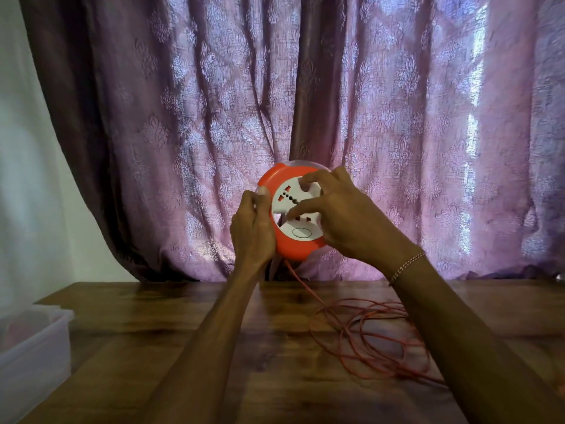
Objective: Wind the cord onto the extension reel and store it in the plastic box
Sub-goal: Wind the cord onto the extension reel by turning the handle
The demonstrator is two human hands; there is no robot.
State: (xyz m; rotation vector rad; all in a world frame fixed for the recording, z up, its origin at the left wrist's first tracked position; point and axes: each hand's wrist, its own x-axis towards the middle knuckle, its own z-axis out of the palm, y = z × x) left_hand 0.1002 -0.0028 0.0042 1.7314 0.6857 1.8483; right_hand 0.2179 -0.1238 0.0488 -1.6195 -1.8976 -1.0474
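Observation:
I hold a round orange extension reel [298,249] with a white socket face up in the air, above the far edge of the table. My left hand [252,228] grips its left rim. My right hand [342,217] rests on the white socket face, fingers hooked into its notches. A thin orange cord [367,338] drops from the bottom of the reel and lies in loose loops on the table at the right. A clear plastic box [33,353] stands at the left table edge, with something reddish dimly visible inside.
The wooden table [183,316] fills the lower view. A purple patterned curtain [305,102] hangs right behind the table's far edge, and a white wall [21,148] shows at the left.

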